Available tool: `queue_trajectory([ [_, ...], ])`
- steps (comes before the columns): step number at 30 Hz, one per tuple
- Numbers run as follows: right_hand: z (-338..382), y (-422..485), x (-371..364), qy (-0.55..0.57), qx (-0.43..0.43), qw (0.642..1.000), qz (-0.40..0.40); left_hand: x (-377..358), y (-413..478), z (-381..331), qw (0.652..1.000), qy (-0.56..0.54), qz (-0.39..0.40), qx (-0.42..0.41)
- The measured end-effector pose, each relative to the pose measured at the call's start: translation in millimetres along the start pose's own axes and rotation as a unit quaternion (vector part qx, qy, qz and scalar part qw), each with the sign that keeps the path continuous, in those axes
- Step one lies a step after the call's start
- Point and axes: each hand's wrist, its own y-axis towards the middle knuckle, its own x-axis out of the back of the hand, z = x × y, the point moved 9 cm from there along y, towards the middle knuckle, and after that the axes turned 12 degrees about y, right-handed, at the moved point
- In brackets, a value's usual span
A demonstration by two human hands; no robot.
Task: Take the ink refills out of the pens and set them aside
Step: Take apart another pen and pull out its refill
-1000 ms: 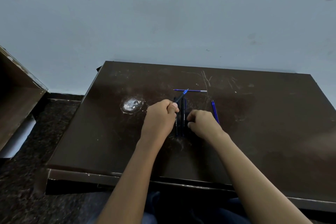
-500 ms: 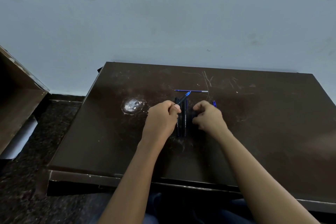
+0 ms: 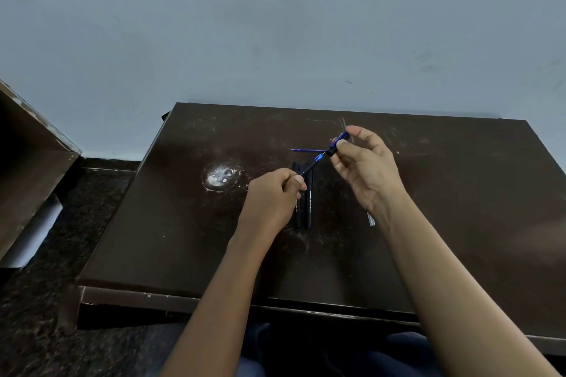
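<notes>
Above the dark brown table [image 3: 459, 223], both hands hold one black and blue pen [image 3: 315, 161], which slants up to the right. My left hand [image 3: 272, 196] is shut on its lower barrel. My right hand [image 3: 364, 165] pinches its upper end between thumb and fingers. Two black pens [image 3: 306, 208] lie side by side on the table under my left hand. A thin blue refill [image 3: 307, 150] lies flat behind the hands. Beside my right wrist a pale refill tip [image 3: 371, 219] shows; the rest is hidden.
A white scuffed patch [image 3: 221, 176] marks the table left of the hands. A pale wall [image 3: 275, 40] stands right behind the table. A brown board [image 3: 27, 162] leans at the far left above a dark speckled floor [image 3: 36, 315].
My right hand has risen off the table and moved back and right to pinch the upper end of the pen. My left hand has kept hold of the pen.
</notes>
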Motion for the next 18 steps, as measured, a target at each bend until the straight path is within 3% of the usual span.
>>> queue_trajectory([
  [10,-19.0,-11.9,-27.0,-0.128,-0.004,0.987,0.101,4.6,-2.8,-4.5,0.999,-0.022,-0.030,0.004],
  [18,-24.5,-19.2,-32.6,-0.056,-0.005,0.994,0.094,14.5,-7.4,-8.8,0.994,-0.035,-0.101,-0.006],
])
